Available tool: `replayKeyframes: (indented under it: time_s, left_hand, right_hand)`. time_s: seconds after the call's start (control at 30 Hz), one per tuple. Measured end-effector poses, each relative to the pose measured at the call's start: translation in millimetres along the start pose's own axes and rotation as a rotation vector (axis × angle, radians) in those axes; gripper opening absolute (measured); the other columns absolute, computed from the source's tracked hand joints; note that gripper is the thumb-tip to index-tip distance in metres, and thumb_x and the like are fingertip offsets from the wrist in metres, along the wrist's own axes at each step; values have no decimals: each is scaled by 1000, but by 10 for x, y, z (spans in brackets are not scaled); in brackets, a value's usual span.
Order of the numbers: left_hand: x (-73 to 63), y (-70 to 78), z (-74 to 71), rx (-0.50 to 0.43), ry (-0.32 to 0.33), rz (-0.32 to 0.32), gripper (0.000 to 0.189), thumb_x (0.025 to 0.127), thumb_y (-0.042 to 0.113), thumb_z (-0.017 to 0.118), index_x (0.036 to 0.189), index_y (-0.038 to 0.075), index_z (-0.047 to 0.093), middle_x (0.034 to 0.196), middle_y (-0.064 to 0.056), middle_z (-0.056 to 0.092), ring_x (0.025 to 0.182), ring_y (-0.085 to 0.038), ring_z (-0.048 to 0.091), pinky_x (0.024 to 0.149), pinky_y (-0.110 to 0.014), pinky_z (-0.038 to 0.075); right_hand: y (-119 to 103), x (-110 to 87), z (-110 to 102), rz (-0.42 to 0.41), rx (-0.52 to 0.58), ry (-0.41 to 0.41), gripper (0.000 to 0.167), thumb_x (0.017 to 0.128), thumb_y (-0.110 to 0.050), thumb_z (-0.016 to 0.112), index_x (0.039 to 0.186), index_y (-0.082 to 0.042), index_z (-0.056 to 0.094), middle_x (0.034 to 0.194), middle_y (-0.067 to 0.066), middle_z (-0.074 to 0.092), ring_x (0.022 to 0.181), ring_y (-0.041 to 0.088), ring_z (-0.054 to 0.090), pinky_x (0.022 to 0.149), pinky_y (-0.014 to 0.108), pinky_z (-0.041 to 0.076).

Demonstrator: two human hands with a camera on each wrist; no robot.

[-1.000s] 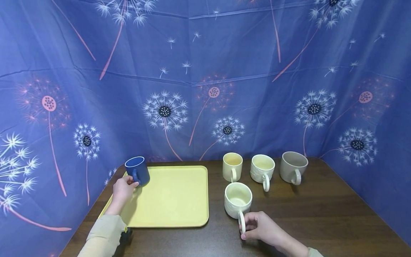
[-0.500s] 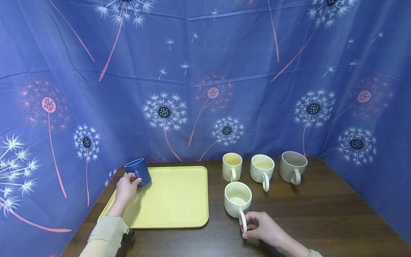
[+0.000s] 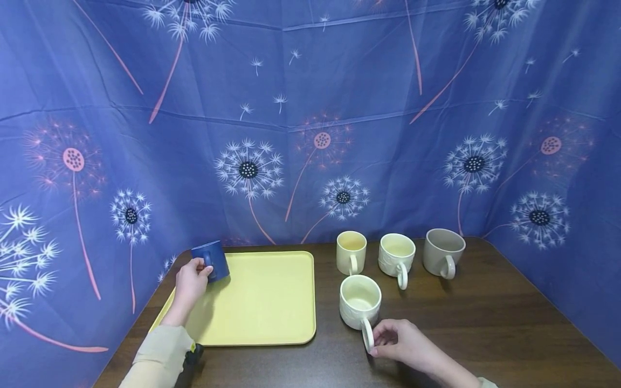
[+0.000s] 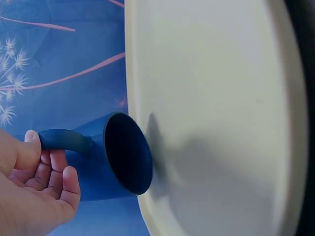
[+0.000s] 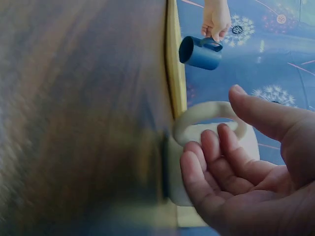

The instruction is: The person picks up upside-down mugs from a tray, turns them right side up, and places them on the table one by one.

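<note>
Since 1.0 s ago: blue mug (image 3: 211,261) tipped further, mouth now turned toward the yellow tray (image 3: 262,302); 0.5 s ago it was less tilted. The right hand (image 3: 400,345) sits slightly lower by the handle.

Left hand (image 3: 190,283): thumb and fingers pinch the blue mug's handle, mug held over the tray's far-left corner. Left wrist view shows the mug on its side relative to the tray, rim just beside the tray surface, thumb tip on the handle, other fingers loosely curled beneath. Cannot tell whether the rim touches the tray.

Right hand: fingers curled at the handle of the near cream mug (image 3: 360,300), which stands upright on the counter (image 3: 485,323) just right of the tray. Right wrist view: fingers through the handle loop, thumb above it; grip looks loose.

Behind it, 3 more mugs in a row: pale yellow mug (image 3: 351,251), white mug (image 3: 397,253), grey mug (image 3: 442,252), all upright, handles toward the person.

Risks, as judged: the blue mug hangs from a light handle pinch while tilted, so it could swing or slip and knock the tray edge. The cream mug's loose hold could let it rotate or clip the tray rim if lifted quickly.
</note>
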State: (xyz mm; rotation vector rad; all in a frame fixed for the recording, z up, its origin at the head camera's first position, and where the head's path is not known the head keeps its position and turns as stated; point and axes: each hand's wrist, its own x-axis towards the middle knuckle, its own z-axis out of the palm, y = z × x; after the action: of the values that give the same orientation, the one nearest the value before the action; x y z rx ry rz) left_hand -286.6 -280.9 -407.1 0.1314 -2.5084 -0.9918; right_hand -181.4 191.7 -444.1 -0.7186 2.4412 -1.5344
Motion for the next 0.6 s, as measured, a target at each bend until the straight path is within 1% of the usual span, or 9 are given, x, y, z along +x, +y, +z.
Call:
replayKeyframes:
  time_s: [0.13,0.3,0.47,0.6]
  left_hand:
    - [-7,80,-21,0,-23,-10,25,90,6,58,106,-13,57,97,-28,62,92,-41,58,84,-50,43]
    - [-14,187,-38,-10,-67,-37,25,91,8,57,105,-14,58,95,-27,62,92,-40,57,84,-50,44]
    - [-27,317,-83,-46,-118,-82,23,92,9,56,101,-12,58,89,-22,61,89,-36,56,81,-47,44]
    - [-45,418,-120,-86,-145,-117,19,93,9,55,96,-10,57,81,-13,58,82,-28,55,72,-37,45]
  right_hand:
    - [-83,-14,-54,9,-81,16,16,81,-18,74,86,-5,65,75,-2,64,67,0,56,57,21,46]
    - [-156,-31,-136,-33,-188,50,13,81,-21,73,83,-11,65,72,-10,61,67,-1,54,59,21,45]
    - [-188,-44,-194,-101,-215,83,11,81,-17,73,82,-10,65,72,-11,60,67,-2,53,58,22,46]
    - [-237,-60,-228,-142,-211,107,11,80,-14,73,82,-8,64,73,-10,60,68,-2,53,58,22,46]
